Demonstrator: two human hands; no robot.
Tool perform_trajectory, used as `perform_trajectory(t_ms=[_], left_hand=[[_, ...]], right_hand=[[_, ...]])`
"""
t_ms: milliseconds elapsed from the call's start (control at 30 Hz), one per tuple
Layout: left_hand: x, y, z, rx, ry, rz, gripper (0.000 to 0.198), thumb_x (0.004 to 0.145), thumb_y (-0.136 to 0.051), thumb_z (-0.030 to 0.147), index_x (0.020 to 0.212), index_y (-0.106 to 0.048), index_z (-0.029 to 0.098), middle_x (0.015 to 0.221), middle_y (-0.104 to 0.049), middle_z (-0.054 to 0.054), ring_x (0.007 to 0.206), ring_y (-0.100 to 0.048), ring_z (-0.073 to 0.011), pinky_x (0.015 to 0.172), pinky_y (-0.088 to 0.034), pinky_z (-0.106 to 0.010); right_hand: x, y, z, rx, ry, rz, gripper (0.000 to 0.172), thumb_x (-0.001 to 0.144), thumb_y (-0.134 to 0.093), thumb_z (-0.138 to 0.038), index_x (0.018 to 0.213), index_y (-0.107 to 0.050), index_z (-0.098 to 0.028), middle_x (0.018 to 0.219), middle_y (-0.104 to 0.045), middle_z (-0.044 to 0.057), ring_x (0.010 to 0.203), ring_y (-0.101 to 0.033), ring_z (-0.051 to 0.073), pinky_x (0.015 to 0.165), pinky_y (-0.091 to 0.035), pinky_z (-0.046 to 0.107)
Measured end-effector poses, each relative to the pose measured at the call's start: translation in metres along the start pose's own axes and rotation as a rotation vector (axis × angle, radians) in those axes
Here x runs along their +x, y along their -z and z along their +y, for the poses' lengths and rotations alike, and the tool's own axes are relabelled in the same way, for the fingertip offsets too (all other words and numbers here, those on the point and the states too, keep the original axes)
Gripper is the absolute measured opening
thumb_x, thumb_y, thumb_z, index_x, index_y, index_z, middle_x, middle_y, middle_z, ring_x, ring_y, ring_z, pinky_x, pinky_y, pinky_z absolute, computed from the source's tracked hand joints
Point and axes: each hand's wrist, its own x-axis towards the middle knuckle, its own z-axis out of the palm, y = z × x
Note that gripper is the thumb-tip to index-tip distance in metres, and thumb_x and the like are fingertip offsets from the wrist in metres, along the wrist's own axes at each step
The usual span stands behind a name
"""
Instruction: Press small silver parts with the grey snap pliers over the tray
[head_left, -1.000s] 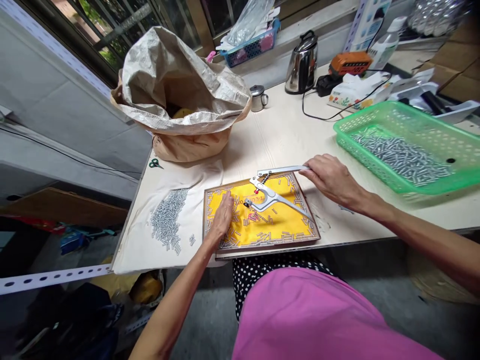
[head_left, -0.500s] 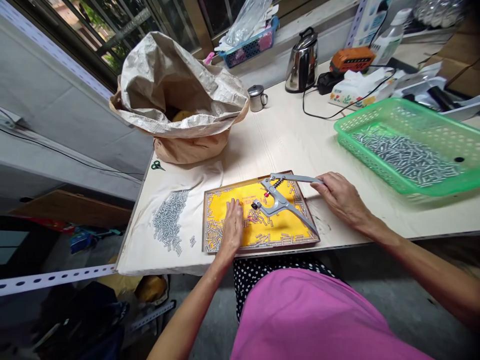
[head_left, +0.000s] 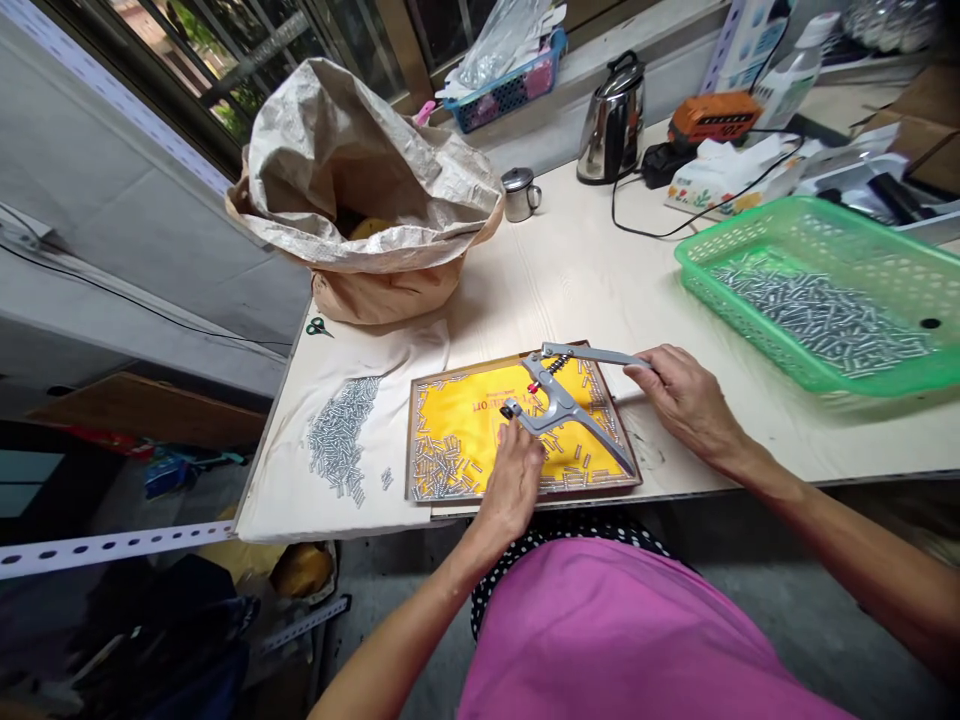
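Observation:
My right hand (head_left: 686, 402) is wrapped round the end of the upper lever of grey metal hand-press pliers (head_left: 559, 402), which have a coil spring and a small red part. The pliers lie over a shallow tray (head_left: 450, 405) with a yellow printed bottom. Close by the pliers' lower jaw, my left hand (head_left: 517, 470) is closed with its fingertips together; what they pinch is too small to make out. Small silvery metal pins (head_left: 439, 465) are scattered in the tray, thickest at its left corner and along its edges.
Left of the tray, more pins (head_left: 341, 435) are heaped on a white cloth. A green basket (head_left: 750, 330) of pins stands at right. Behind are a large open sack (head_left: 382, 290), a lidded metal mug (head_left: 519, 195) and a kettle (head_left: 611, 125). Green scissors (head_left: 318, 327) lie near the left edge.
My left hand has moved right, from flat over the tray's pins to the pliers' jaw, and its fingers have closed. My right hand stays on the lever.

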Motion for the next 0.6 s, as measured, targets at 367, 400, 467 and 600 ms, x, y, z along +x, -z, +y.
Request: perform_trajectory(t_ms=[367, 400, 467, 600], left_hand=[[0.024, -0.016, 0.018, -0.099, 0.071, 0.120, 0.035, 0.098, -0.040, 0.032, 0.122, -0.062, 0.017, 0.134, -0.061, -0.013, 0.137, -0.044, -0.0307, 0.120, -0.026, -0.055], [0.027, -0.014, 0.012, -0.080, 0.094, 0.146, 0.035, 0.098, -0.042, 0.030, 0.125, -0.060, 0.017, 0.135, -0.060, -0.014, 0.138, -0.043, -0.0315, 0.120, -0.024, -0.057], [0.030, -0.014, 0.005, -0.089, 0.091, 0.115, 0.034, 0.098, -0.042, 0.029, 0.124, -0.060, 0.017, 0.130, -0.063, -0.013, 0.132, -0.050, -0.0303, 0.117, -0.030, -0.056], [0.022, -0.017, 0.006, -0.140, -0.006, -0.009, 0.032, 0.100, -0.040, 0.030, 0.099, -0.070, 0.020, 0.101, -0.073, -0.007, 0.103, -0.067, -0.0218, 0.097, -0.052, -0.036]], right_hand=[[0.010, 0.000, -0.005, -0.054, 0.103, 0.000, 0.030, 0.100, -0.039, -0.045, 0.087, -0.055, -0.023, 0.080, -0.060, 0.007, 0.078, -0.054, 0.023, 0.072, -0.043, 0.036], [0.012, -0.001, -0.005, -0.055, 0.115, 0.001, 0.031, 0.100, -0.039, -0.045, 0.087, -0.055, -0.023, 0.080, -0.060, 0.008, 0.077, -0.054, 0.023, 0.072, -0.043, 0.036], [0.014, -0.004, -0.005, -0.053, 0.139, 0.007, 0.032, 0.100, -0.038, -0.046, 0.087, -0.055, -0.022, 0.080, -0.061, 0.009, 0.077, -0.054, 0.024, 0.072, -0.043, 0.036], [0.020, -0.011, -0.013, -0.067, 0.191, 0.032, 0.031, 0.100, -0.037, -0.045, 0.087, -0.054, -0.023, 0.080, -0.062, 0.009, 0.076, -0.055, 0.024, 0.071, -0.043, 0.037]])
